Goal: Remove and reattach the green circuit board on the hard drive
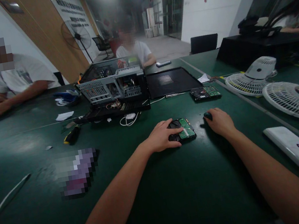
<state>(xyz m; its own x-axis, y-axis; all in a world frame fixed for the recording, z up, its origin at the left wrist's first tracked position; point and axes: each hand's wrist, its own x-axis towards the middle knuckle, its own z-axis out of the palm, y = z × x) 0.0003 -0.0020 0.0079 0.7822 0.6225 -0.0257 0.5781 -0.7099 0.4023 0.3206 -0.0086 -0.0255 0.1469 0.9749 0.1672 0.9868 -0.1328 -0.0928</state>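
Green rectangular board (189,131), left hand (163,136) atop

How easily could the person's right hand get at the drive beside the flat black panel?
Probably yes: the right hand is near that drive, and nothing appears to stand between them. The hand seems to hold a small dark object, though, which may hamper grasping.
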